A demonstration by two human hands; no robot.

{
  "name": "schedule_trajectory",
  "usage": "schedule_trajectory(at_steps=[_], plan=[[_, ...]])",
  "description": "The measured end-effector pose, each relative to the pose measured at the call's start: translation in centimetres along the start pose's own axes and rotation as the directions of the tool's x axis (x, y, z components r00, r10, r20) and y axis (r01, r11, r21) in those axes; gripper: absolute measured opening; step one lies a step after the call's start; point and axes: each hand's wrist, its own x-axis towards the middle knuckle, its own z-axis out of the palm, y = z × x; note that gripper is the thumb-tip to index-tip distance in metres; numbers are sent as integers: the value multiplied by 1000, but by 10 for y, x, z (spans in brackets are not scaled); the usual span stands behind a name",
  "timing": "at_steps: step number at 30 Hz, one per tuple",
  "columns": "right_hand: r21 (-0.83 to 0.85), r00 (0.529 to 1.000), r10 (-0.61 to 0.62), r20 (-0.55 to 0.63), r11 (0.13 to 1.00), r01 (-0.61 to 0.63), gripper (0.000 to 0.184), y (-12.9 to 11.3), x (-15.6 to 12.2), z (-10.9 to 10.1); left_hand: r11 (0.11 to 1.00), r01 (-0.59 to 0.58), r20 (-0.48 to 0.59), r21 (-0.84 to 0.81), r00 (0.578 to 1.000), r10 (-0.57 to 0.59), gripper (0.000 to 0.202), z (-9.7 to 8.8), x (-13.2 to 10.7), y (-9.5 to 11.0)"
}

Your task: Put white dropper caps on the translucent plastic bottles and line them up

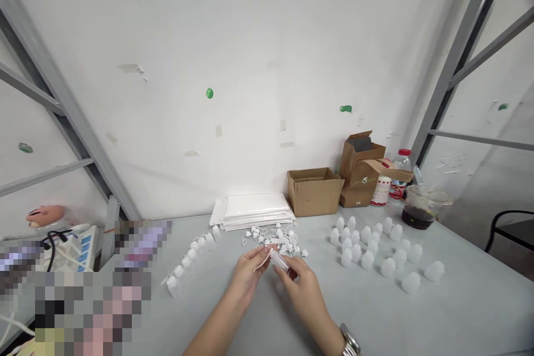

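"Hands?"

"Right hand (303,292) grips a small translucent plastic bottle (280,262), tilted, above the grey table (459,300). Left hand (249,275) pinches a thin white strip (262,262) just beside it."

"Nearby?"

"White tethered caps (273,238), heaped just ahead."

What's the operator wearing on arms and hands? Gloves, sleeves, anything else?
The left hand and right hand are bare, with no gloves. No sleeves show on the visible forearms. The right wrist wears a silver metal link-band watch, its face not visible. Nothing is visibly worn on the left wrist.
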Motion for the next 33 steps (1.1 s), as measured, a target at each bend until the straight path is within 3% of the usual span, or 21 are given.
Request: schedule_trajectory(at_steps=[3,5,7,10,11,15,18,20,23,25,30,33], plan=[[-10,999,-31,-39,999,31,18,1,-2,1,1000,3,25,15,1000,-4,31,0,-1,1],[83,999,47,6,995,-47,21,-1,-1,1,999,1,54,33,999,-3,31,1,-1,3],[238,969,179,171,947,-216,36,-5,0,0,999,-17,77,44,997,14,31,1,0,4],[396,869,282,405,803,-445,52,-9,2,0,998,-48,91,36,995,45,30,1,0,6],[418,866,295,404,782,-462,54,-9,3,0,998,-56,84,36,995,53,30,2,0,6],[464,926,298,232,803,-374,52,-8,8,3,994,-78,27,74,997,76,32,2,-1,4],[511,938,301,169,788,-345,50,-6,9,2,993,-72,62,97,996,66,33,3,0,1],[534,926,316,208,756,-378,46,-6,8,0,991,-78,77,110,995,69,34,4,0,1],[579,866,295,404,650,-492,47,-8,4,-3,986,-97,82,132,993,87,34,6,-3,3],[578,844,292,451,624,-525,51,-8,3,-2,983,-104,87,154,992,91,33,7,-4,6],[516,923,330,196,766,-383,55,-1,8,4,964,-160,21,214,987,159,32,3,-3,7],[496,941,291,172,800,-338,50,1,10,4,964,-145,40,224,989,140,30,2,-2,7]])
